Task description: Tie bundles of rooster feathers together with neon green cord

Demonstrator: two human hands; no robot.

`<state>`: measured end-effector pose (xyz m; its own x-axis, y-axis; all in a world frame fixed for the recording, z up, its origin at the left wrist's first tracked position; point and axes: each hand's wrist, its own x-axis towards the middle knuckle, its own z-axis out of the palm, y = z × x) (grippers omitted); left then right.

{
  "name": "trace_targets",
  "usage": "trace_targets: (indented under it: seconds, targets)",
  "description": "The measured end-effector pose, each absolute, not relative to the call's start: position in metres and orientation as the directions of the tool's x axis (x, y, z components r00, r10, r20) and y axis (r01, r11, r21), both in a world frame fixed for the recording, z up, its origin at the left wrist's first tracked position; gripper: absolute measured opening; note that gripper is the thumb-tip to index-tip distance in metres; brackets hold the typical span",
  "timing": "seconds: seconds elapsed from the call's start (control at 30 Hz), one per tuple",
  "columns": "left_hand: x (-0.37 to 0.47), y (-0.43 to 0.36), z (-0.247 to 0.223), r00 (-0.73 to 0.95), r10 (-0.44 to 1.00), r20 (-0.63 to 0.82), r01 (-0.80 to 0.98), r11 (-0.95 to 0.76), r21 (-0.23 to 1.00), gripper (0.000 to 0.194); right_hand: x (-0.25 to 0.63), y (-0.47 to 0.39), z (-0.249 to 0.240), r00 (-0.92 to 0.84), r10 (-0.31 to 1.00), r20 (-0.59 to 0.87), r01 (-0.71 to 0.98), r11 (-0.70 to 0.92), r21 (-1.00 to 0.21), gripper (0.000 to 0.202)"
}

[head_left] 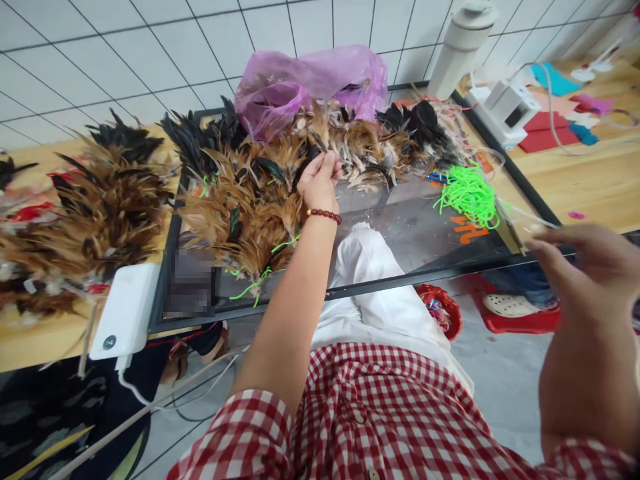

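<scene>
My left hand (319, 179), with a red bead bracelet on the wrist, reaches into a heap of brown and black feathers (250, 193) on a glass table (410, 227), fingers pinched on feathers at the heap's middle. My right hand (585, 267) is raised at the right, blurred, fingers curled around a thin clear thread or strip (515, 230) that runs toward a bunch of bright green string (467, 193). I wear a red checked shirt and white trousers.
A purple plastic bag (310, 83) lies behind the feathers. More feathers (95, 207) cover a wooden table at left, beside a white box (125, 310). A white bottle (460, 47), a white device (503, 110) and coloured felt pieces (550, 130) sit at right. A red basket (443, 310) is below.
</scene>
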<state>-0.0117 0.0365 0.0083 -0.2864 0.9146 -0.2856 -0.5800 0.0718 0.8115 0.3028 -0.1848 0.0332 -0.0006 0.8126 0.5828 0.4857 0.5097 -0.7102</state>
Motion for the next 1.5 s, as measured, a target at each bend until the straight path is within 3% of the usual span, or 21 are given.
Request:
trace_targets:
  seconds: [0.03, 0.07, 0.17, 0.3, 0.43, 0.5, 0.57, 0.73, 0.83, 0.93, 1.1, 1.3, 1.5]
  targets:
    - [-0.012, 0.036, 0.008, -0.293, 0.911, -0.289, -0.585, 0.068, 0.808, 0.021, 0.288, -0.164, 0.045, 0.002, 0.782, 0.623, 0.657, 0.468, -0.591, 0.037]
    - [-0.012, 0.036, 0.009, -0.304, 0.907, -0.290, -0.591, 0.058, 0.804, 0.018, 0.271, -0.140, 0.054, -0.100, 0.778, 0.620, 0.709, 0.493, -0.504, 0.032]
    - [-0.012, 0.033, 0.013, -0.332, 0.899, -0.286, -0.606, 0.029, 0.795, 0.010, 0.215, -0.059, 0.062, -0.492, 0.709, 0.505, 0.660, 0.683, -0.314, 0.028]
    - [-0.011, 0.028, 0.020, -0.338, 0.892, -0.300, -0.617, 0.030, 0.787, 0.020, 0.153, 0.027, 0.042, -0.568, 0.757, 0.323, 0.767, 0.629, -0.124, 0.032]
    - [-0.007, 0.025, 0.023, -0.372, 0.866, -0.335, -0.614, 0.041, 0.788, 0.015, 0.132, 0.063, 0.020, -0.584, 0.770, 0.258, 0.789, 0.613, -0.044, 0.031]
    - [-0.005, 0.024, 0.023, -0.376, 0.861, -0.344, -0.610, 0.049, 0.791, 0.018, 0.135, 0.066, 0.014, -0.612, 0.749, 0.255, 0.765, 0.642, -0.050, 0.027]
    - [-0.004, 0.024, 0.022, -0.369, 0.864, -0.344, -0.602, 0.060, 0.796, 0.022, 0.144, 0.063, 0.012, -0.602, 0.727, 0.331, 0.734, 0.667, -0.130, 0.026]
    - [0.003, 0.021, 0.021, -0.340, 0.878, -0.338, -0.605, 0.072, 0.793, 0.018, 0.182, 0.055, 0.009, -0.258, 0.743, 0.618, 0.566, 0.634, -0.526, 0.033]
    - [0.007, 0.019, 0.020, -0.303, 0.892, -0.335, -0.619, 0.083, 0.781, 0.030, 0.200, 0.056, 0.000, -0.135, 0.757, 0.640, 0.374, 0.637, -0.674, 0.042]
    - [0.009, 0.017, 0.019, -0.275, 0.904, -0.327, -0.621, 0.092, 0.778, 0.037, 0.206, 0.055, -0.009, -0.129, 0.785, 0.606, 0.251, 0.617, -0.746, 0.045]
    - [0.010, 0.014, 0.016, -0.233, 0.919, -0.317, -0.576, 0.132, 0.806, 0.031, 0.198, 0.046, -0.009, -0.177, 0.820, 0.544, 0.329, 0.570, -0.753, 0.043]
    - [0.014, 0.011, 0.014, -0.151, 0.948, -0.279, -0.433, 0.191, 0.881, 0.023, 0.184, 0.037, -0.006, -0.296, 0.795, 0.529, 0.455, 0.604, -0.654, 0.018]
    - [0.017, 0.007, 0.015, -0.100, 0.936, -0.338, -0.320, 0.291, 0.902, 0.017, 0.176, 0.033, -0.009, -0.365, 0.754, 0.547, 0.519, 0.652, -0.552, 0.016]
